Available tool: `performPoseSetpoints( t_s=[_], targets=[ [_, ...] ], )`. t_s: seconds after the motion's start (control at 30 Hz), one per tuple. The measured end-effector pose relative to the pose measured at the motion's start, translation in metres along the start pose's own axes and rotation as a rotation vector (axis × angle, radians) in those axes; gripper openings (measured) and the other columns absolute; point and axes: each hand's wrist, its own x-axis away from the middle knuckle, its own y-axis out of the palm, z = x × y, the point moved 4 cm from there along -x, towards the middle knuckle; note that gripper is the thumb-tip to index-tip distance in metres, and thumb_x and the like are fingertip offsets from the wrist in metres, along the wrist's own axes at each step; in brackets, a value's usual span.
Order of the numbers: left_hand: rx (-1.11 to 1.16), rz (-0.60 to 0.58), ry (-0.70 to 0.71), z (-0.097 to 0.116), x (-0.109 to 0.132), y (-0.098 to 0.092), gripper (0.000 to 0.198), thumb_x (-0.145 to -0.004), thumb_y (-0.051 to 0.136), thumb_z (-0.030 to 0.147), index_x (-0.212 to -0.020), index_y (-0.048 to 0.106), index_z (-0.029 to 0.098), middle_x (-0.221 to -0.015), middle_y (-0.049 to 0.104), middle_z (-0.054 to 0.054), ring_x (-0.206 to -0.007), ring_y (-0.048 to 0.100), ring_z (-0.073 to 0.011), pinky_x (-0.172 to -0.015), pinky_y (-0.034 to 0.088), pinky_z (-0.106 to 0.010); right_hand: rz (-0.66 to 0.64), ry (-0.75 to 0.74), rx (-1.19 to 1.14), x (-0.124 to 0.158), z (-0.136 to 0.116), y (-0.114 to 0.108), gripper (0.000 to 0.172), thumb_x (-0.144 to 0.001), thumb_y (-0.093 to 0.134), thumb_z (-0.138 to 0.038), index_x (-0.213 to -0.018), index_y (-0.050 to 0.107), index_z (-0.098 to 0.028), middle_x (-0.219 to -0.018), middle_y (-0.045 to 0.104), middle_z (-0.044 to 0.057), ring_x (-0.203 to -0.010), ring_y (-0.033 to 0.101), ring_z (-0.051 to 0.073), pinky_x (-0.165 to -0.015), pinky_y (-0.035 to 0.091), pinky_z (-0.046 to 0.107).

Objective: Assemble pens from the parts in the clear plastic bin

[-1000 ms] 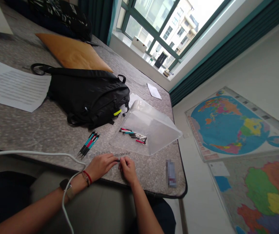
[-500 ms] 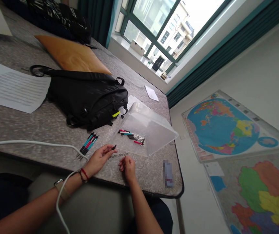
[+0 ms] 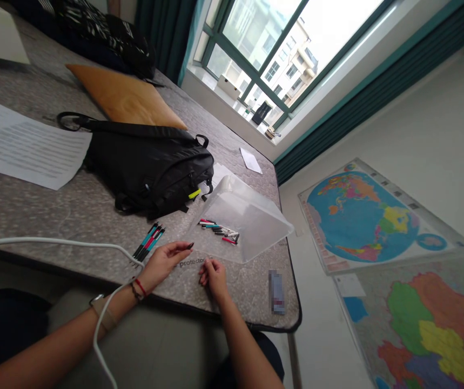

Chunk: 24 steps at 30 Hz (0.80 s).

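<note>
My left hand (image 3: 166,263) is over the table edge, thumb and fingers pinched on a small dark piece (image 3: 190,246), perhaps a pen part; its exact kind is too small to tell. My right hand (image 3: 214,274) rests close by on the right, its fingers curled in, hiding anything inside them. In front of both hands a clear plastic box (image 3: 256,232) lies with its open side towards me. Inside it are several loose pen pieces (image 3: 220,230) in red, white, teal and black. Left of my left hand several pens (image 3: 149,241) lie side by side on the table.
A white cable (image 3: 53,241) runs across the table and over my left wrist. Behind the pens lies a black backpack (image 3: 154,167), with a brown envelope (image 3: 130,97) beyond it. A printed sheet (image 3: 25,143) is at left, a blurred-out item (image 3: 276,292) near the right corner.
The view has shifted slightly. The dark piece at my left fingertips shows less than before. My right hand stays curled in nearly the same place; the pens and box have not moved.
</note>
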Motion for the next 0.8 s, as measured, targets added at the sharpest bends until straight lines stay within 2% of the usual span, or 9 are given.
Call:
performPoseSetpoints(
  t_s=[0.13, 0.33, 0.43, 0.5, 0.57, 0.6, 0.7, 0.8],
  targets=[
    [0.008, -0.008, -0.024, -0.004, -0.002, -0.001, 0.051, -0.059, 0.081, 0.052, -0.096, 0.074, 0.016, -0.097, 0.076, -0.009, -0.089, 0.069, -0.0239, -0.079, 0.055, -0.033, -0.009, 0.044, -0.054, -0.004, 0.000, -0.002, 0.044, -0.077, 0.063, -0.061, -0.074, 0.056, -0.018, -0.060, 0.064, -0.001, -0.035, 0.052, 0.008, -0.031, 0.036, 0.017],
    [0.047, 0.059, -0.037, -0.007, -0.002, -0.003, 0.055, -0.061, 0.080, 0.053, -0.099, 0.072, 0.014, -0.094, 0.076, -0.009, -0.087, 0.068, -0.0228, -0.073, 0.053, -0.030, -0.026, 0.050, 0.048, -0.006, -0.002, -0.002, 0.040, -0.079, 0.060, -0.058, -0.077, 0.055, -0.019, -0.062, 0.064, -0.001, -0.037, 0.053, 0.010, -0.033, 0.037, 0.019],
    [0.068, 0.046, -0.048, -0.005, -0.001, -0.002, 0.059, -0.066, 0.077, 0.056, -0.106, 0.067, 0.014, -0.095, 0.075, -0.009, -0.090, 0.068, -0.0228, -0.071, 0.051, -0.029, 0.027, -0.044, 0.286, -0.026, -0.024, -0.019, 0.033, -0.081, 0.059, -0.052, -0.076, 0.057, -0.019, -0.063, 0.064, -0.001, -0.043, 0.055, 0.012, -0.040, 0.040, 0.021],
    [0.086, 0.056, -0.045, -0.004, 0.000, -0.003, 0.060, -0.068, 0.073, 0.059, -0.108, 0.063, 0.015, -0.096, 0.075, -0.010, -0.093, 0.068, -0.0232, -0.073, 0.050, -0.029, 0.148, -0.181, 0.525, -0.046, -0.050, -0.035, 0.025, -0.081, 0.060, -0.043, -0.078, 0.062, -0.018, -0.067, 0.066, 0.000, -0.053, 0.059, 0.013, -0.051, 0.044, 0.023],
    [0.096, 0.064, -0.031, -0.003, 0.000, -0.003, 0.059, -0.071, 0.069, 0.061, -0.107, 0.060, 0.015, -0.096, 0.076, -0.011, -0.097, 0.067, -0.0236, -0.075, 0.050, -0.029, 0.247, -0.258, 0.749, -0.068, -0.075, -0.049, 0.016, -0.081, 0.060, -0.032, -0.086, 0.066, -0.018, -0.079, 0.069, 0.003, -0.067, 0.063, 0.015, -0.063, 0.047, 0.025],
    [0.092, 0.067, -0.024, -0.003, 0.000, -0.004, 0.057, -0.073, 0.068, 0.062, -0.106, 0.058, 0.016, -0.096, 0.076, -0.011, -0.098, 0.067, -0.0239, -0.076, 0.049, -0.029, 0.282, -0.252, 0.865, -0.079, -0.084, -0.055, 0.016, -0.080, 0.061, -0.027, -0.090, 0.068, -0.017, -0.082, 0.071, 0.004, -0.074, 0.064, 0.017, -0.069, 0.047, 0.026],
    [0.053, 0.066, -0.030, -0.004, -0.001, -0.004, 0.052, -0.073, 0.067, 0.063, -0.097, 0.053, 0.019, -0.097, 0.076, -0.012, -0.099, 0.067, -0.0245, -0.071, 0.048, -0.028, 0.279, -0.124, 1.118, -0.108, -0.095, -0.065, 0.019, -0.081, 0.063, -0.021, -0.097, 0.071, -0.017, -0.093, 0.073, 0.008, -0.088, 0.065, 0.019, -0.077, 0.045, 0.026],
    [0.040, 0.067, -0.072, -0.005, -0.002, -0.004, 0.051, -0.073, 0.067, 0.063, -0.093, 0.048, 0.021, -0.102, 0.076, -0.013, -0.092, 0.068, -0.0237, -0.061, 0.044, -0.026, 0.267, -0.027, 1.176, -0.126, -0.092, -0.068, 0.017, -0.080, 0.066, -0.022, -0.094, 0.073, -0.016, -0.096, 0.074, 0.010, -0.090, 0.066, 0.021, -0.076, 0.044, 0.026]
  ],
)
